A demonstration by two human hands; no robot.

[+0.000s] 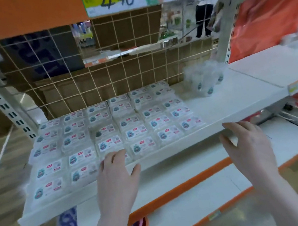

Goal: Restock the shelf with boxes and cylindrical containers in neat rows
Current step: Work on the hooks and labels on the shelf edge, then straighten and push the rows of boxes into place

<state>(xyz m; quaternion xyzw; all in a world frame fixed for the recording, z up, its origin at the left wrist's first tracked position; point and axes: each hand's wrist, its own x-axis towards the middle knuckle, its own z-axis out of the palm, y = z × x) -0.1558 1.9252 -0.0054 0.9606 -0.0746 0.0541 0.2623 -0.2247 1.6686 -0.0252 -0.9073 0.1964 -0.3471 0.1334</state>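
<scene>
Both hands' grips released: left hand (116, 172), right hand (249, 145), before boxes (107, 132).

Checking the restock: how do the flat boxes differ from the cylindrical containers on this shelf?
The boxes lie flat in neat rows over the shelf's left part; the cylindrical containers stand upright in a small loose cluster at the back. The boxes are many, the containers few. The left hand touches a front box; no hand touches the containers. Both are clear with similar labels.
</scene>
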